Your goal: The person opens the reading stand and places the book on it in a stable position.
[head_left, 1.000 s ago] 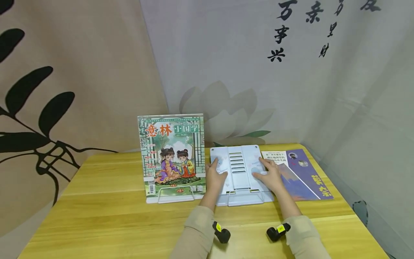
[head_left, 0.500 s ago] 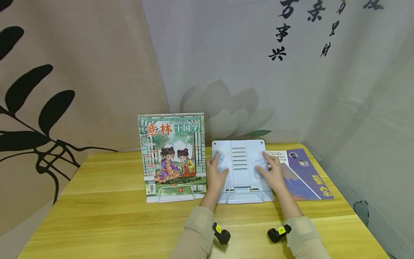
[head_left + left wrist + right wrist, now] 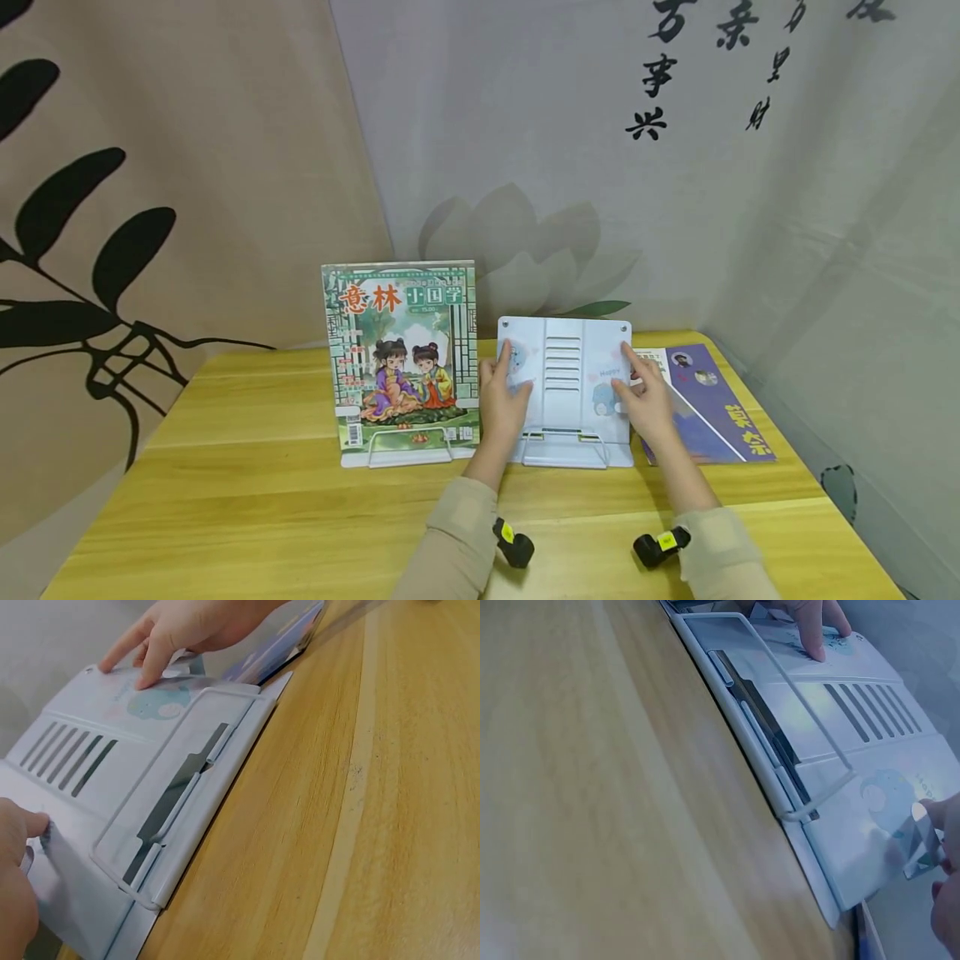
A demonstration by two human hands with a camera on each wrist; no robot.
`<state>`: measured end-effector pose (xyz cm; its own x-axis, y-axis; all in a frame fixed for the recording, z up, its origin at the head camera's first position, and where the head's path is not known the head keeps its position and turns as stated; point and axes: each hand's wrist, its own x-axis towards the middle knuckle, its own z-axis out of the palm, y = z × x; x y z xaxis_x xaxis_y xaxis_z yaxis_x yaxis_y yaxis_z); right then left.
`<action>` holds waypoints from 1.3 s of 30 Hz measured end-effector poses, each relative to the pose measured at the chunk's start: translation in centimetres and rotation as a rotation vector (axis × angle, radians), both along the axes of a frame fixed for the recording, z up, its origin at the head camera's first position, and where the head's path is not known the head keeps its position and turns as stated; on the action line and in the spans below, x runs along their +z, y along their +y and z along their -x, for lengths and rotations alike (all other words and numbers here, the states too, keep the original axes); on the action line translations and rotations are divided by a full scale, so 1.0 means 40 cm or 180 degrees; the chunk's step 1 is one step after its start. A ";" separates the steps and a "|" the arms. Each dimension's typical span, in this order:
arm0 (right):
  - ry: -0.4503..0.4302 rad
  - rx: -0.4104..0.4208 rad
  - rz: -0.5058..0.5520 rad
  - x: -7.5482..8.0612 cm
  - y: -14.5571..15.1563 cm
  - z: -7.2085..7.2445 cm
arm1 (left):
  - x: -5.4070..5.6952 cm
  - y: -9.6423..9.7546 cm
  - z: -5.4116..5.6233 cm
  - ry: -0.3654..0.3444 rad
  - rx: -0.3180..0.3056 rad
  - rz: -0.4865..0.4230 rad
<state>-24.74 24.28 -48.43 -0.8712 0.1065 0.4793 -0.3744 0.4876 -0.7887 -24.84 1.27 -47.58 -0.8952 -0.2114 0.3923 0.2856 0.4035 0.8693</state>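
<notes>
A white metal book stand with a slotted middle strip leans back on the table, beside a standing magazine. My left hand holds its left side, thumb on the front face. Opposite, my right hand holds the right side the same way. In the left wrist view the right hand has fingertips on the panel beside a pale blue cartoon print. A wire page holder stands out from the lower front, seen in the right wrist view, over a ledge with a dark slot. The stand's back is hidden.
The illustrated magazine stands just left on a similar white stand with a wire holder. A purple booklet lies flat at the right, partly behind my right hand. The wooden table meets a fabric backdrop behind.
The book stand's panel has tilted more upright, its top edge rising and shifting a little right. Both hands have moved with it, the right one farther to the right.
</notes>
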 end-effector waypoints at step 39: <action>0.0091 -0.0006 -0.0703 0.085 0.026 -0.058 | 0.084 -0.062 -0.024 0.0587 -0.0312 0.0655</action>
